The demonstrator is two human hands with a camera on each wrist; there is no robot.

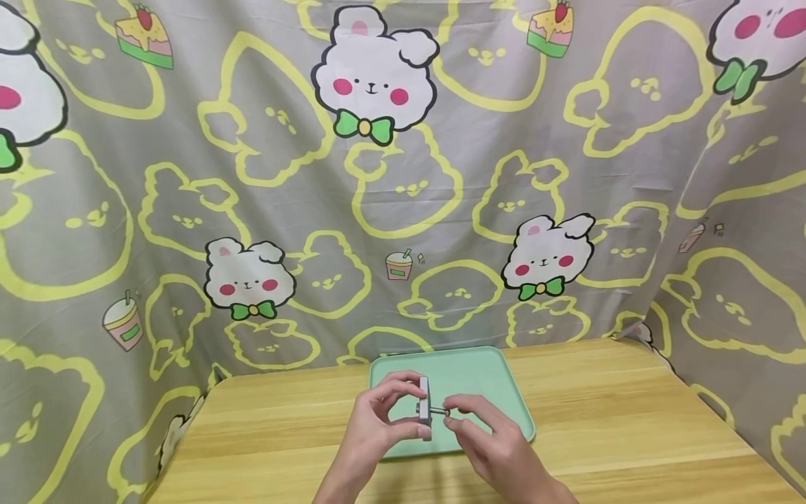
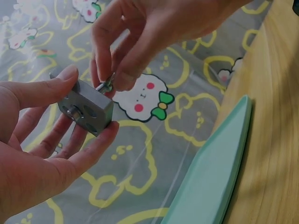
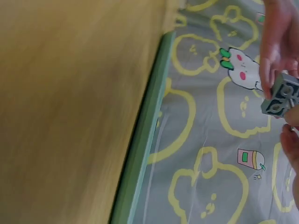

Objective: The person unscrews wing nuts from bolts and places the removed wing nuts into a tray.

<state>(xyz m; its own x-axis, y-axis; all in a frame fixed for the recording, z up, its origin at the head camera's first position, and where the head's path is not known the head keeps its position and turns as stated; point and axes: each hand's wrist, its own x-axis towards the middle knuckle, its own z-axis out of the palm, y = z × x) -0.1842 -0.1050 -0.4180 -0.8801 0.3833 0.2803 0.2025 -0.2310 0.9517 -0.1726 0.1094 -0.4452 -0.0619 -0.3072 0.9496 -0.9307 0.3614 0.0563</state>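
Observation:
A small grey rectangular block [image 1: 425,399] with several round holes is held above the green tray. My left hand [image 1: 376,422] grips it by opposite edges, thumb on one side and fingertips on the other. From the block's right face sticks a thin metal rod [image 1: 438,411], whose outer end my right hand [image 1: 494,435] pinches between thumb and fingers. In the left wrist view, a round metal end shows in the middle of the block's [image 2: 86,108] near face. Round recesses are visible on the block [image 3: 283,95] in the right wrist view, partly covered by fingers.
Beneath the hands lies a light green tray [image 1: 497,378] with a raised rim, on a wooden table [image 1: 604,406]. A grey curtain [image 1: 441,231] with yellow outlines and white cartoon animals hangs behind the table and along both sides.

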